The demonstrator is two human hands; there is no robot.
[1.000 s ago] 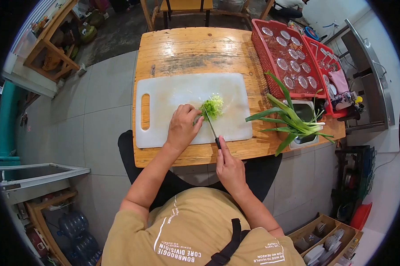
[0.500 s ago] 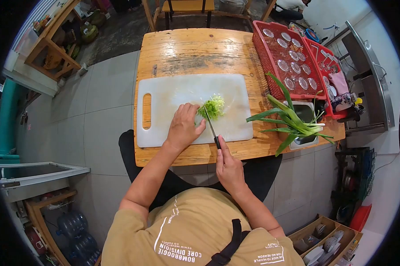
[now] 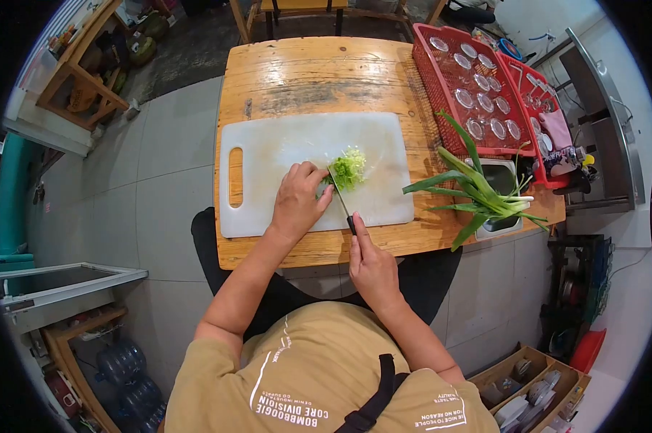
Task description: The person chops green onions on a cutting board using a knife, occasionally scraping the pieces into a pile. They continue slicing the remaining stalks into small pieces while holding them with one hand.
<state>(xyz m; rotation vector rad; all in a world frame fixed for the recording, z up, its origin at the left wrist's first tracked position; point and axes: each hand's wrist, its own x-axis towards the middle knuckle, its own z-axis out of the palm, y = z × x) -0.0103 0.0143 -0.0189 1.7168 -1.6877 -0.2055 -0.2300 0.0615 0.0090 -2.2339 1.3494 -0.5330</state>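
Observation:
My left hand (image 3: 297,200) rests on the white cutting board (image 3: 272,144), its fingers curled over green onion stalks that are mostly hidden beneath them. In my right hand (image 3: 374,268) is a small knife (image 3: 343,205) with a black handle. The blade slants up and left, its tip end close to my left fingertips. Just right of the blade lies a pile of finely chopped green onion (image 3: 350,167). Whole green onions (image 3: 479,193) lie across a metal container (image 3: 501,228) at the table's right side.
The wooden table (image 3: 319,68) bears the board. A red crate (image 3: 431,79) of upturned glasses stands at the back right, with another red basket (image 3: 517,68) beside it. A metal sink unit (image 3: 607,108) is farther right. Part of another person (image 3: 470,13) shows at the far top right.
The knife and my left fingers have shifted slightly left along the green onion. The view has tilted a little, so the board appears slightly higher.

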